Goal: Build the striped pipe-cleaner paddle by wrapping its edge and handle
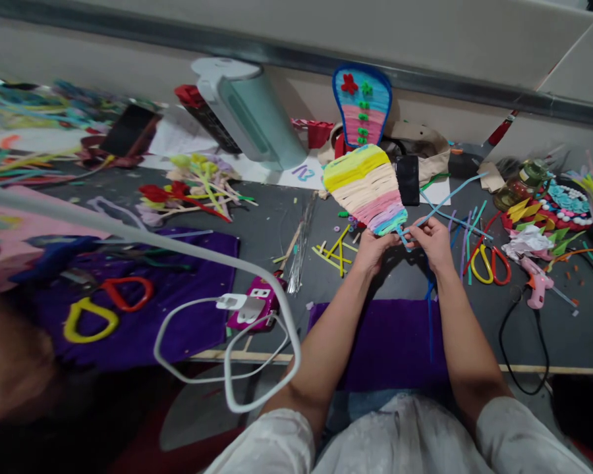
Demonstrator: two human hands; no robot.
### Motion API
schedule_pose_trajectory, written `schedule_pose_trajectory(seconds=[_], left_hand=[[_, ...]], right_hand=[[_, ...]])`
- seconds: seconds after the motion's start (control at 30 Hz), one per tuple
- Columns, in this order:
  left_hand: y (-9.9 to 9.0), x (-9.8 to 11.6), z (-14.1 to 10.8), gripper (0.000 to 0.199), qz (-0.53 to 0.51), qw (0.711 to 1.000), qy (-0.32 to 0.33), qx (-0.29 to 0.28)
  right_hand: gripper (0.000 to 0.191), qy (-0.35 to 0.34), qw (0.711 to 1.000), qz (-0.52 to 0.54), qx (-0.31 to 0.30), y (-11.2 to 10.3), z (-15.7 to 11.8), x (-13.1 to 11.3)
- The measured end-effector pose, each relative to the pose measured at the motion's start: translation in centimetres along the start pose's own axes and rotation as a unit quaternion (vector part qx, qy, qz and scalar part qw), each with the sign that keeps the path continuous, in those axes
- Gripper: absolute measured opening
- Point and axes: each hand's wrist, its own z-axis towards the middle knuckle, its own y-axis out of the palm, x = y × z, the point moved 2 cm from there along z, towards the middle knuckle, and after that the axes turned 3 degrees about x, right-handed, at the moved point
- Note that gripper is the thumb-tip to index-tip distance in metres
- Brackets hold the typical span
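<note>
A fan-shaped piece wrapped in yellow, cream, pink, purple and blue bands [368,187] is held over the table, tilted up to the left. My left hand [375,250] has its fingers closed on the narrow lower end of this piece. Just to the right, my right hand [431,240] pinches a light blue pipe cleaner [449,199] whose long end points up and right. Both hands nearly meet at the blue stem. Dark blue strands hang below my right hand over a purple cloth [395,336].
Right: scissors [491,264], a pink glue gun [539,282] and its black cord. Left: a power strip [261,303] with a looping white cable, and more scissors [109,309]. Behind stand a pale green jug [261,118] and a decorated blue-edged piece [362,105]. A blurred person's part [14,342] shows far left.
</note>
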Motion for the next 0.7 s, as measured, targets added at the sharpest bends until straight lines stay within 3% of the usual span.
schedule_pose_trajectory(seconds=[0.27, 0.7], left_hand=[[-0.19, 0.09, 0.05, 0.034, 0.008, 1.0, 0.011, 0.004], [0.26, 0.59, -0.36, 0.032, 0.017, 0.999, 0.022, -0.025]], right_hand=[[0.027, -0.012, 1.0, -0.014, 0.003, 0.05, 0.04, -0.12], [0.027, 0.037, 0.998, 0.05, -0.004, -0.68, 0.17, -0.18]])
